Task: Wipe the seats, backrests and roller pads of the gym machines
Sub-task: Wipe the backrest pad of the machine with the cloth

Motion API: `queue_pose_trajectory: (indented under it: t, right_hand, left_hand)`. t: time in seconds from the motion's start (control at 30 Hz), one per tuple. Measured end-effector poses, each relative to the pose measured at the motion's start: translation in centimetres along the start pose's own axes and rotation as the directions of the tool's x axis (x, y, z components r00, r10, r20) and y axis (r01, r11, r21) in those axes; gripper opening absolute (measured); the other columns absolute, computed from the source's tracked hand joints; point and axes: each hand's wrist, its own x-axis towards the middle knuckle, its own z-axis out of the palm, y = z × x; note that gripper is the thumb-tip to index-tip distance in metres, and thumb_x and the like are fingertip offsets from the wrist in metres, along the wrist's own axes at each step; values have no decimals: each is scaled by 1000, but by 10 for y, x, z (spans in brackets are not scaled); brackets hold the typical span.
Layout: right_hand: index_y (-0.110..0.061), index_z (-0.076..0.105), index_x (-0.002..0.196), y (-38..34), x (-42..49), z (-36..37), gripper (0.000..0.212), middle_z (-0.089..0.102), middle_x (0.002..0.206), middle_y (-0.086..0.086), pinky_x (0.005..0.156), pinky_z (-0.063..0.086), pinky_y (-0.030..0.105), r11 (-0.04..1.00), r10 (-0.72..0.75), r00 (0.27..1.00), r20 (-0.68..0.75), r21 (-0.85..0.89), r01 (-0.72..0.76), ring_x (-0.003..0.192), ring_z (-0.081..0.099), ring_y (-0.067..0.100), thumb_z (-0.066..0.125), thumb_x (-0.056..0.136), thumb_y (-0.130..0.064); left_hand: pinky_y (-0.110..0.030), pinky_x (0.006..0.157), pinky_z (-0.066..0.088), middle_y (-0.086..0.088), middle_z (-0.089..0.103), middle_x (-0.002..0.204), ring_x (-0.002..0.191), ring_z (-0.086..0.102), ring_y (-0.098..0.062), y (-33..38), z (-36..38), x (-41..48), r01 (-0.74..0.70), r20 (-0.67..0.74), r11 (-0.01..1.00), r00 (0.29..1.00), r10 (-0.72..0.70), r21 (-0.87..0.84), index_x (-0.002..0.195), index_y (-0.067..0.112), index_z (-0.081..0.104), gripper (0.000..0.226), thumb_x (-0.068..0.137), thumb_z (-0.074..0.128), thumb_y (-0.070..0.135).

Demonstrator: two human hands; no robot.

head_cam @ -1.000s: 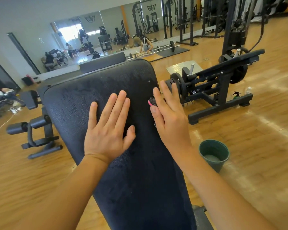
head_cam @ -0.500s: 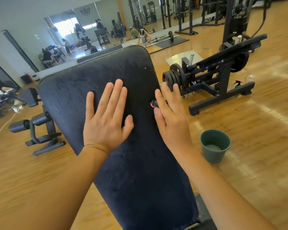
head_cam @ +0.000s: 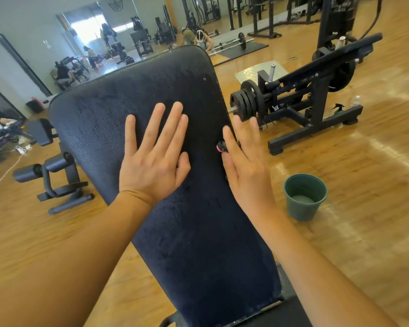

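Left hand (head_cam: 151, 159): flat on backrest (head_cam: 198, 232), fingers straight, apart.
Right hand (head_cam: 246, 161): at its right edge, fingers straight.
Change: neither shifted; wiping seems paused.

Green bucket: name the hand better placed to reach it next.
Probably the right hand: it is at the right edge of the backrest, the side where the green bucket stands. The left hand lies flat mid-backrest, farther away.

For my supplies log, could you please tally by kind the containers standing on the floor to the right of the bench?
Green bucket: 1
Spray bottle: 1
Clear plastic bottle: 1
Total: 3
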Motion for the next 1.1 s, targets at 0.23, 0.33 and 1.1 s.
queue_pose_trajectory:
  t: [0.23, 0.33, 1.1]
  right_hand:
    - [0, 46, 148, 0, 5, 2, 43, 41, 157, 22, 127, 19, 38, 1000, 28, 1000, 5, -1, -28, 149, 25, 51, 41, 111, -22]
    - [1, 45, 149, 0, 5, 3, 45, 40, 157, 22, 126, 25, 45, 999, 48, 999, -5, 16, -48, 149, 25, 51, 38, 112, -24]
    - [-4, 44, 152, 16, -105, -5, 46, 39, 160, 15, 121, 23, 66, 993, 41, 990, 131, -117, -26, 151, 21, 50, 49, 109, -22]
  left_hand:
    - [-66, 121, 19, -10, 29, 167, 155, 25, -33, 1, 1, -1, 6, 4, 1000, 1000, -6, -10, 158, 7, 35, 60, 104, 39, 33]
    - [-67, 121, 20, -10, 29, 167, 155, 24, -33, 1, 1, -1, 6, 2, 1000, 1000, -6, -22, 158, 6, 35, 59, 105, 39, 32]
    - [-67, 121, 15, -7, 23, 169, 156, 21, -30, 33, 2, -37, -243, 93, 970, 965, 244, -15, 161, 10, 28, 60, 108, 37, 34]
